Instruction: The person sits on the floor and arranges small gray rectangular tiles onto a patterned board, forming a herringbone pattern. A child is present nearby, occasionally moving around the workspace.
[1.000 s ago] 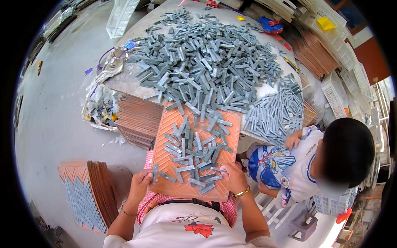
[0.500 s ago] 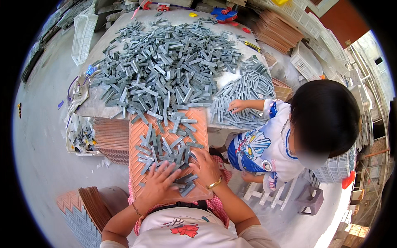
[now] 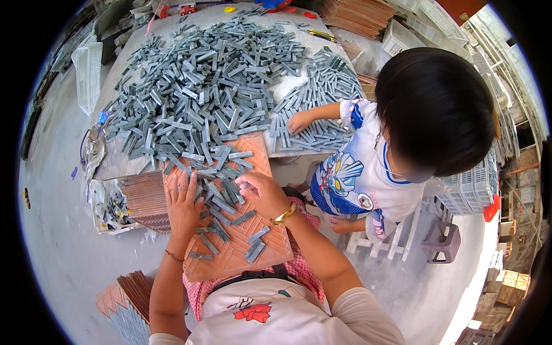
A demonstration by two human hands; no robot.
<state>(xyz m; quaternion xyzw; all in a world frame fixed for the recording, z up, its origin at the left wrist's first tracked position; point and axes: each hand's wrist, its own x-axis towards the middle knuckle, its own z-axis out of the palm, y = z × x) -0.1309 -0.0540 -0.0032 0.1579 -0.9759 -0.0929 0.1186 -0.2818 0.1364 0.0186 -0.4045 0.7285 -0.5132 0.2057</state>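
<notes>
My left hand [image 3: 183,202] spreads at the orange board's [image 3: 229,260] left edge, my right hand [image 3: 262,193] curls, grip unclear, with room around nearer grey strips [image 3: 259,234].

The left hand [image 3: 184,198] spreads over grey strips [image 3: 223,204] on an orange herringbone-grooved tray [image 3: 273,244]; the right hand [image 3: 263,195], fingers curled, is above the tray's right side. Beyond, a larger heap of strips [image 3: 201,86] lies on the worktop [image 3: 117,154], where another person's hand [image 3: 299,122] is over thinner strips [image 3: 319,136].
</notes>
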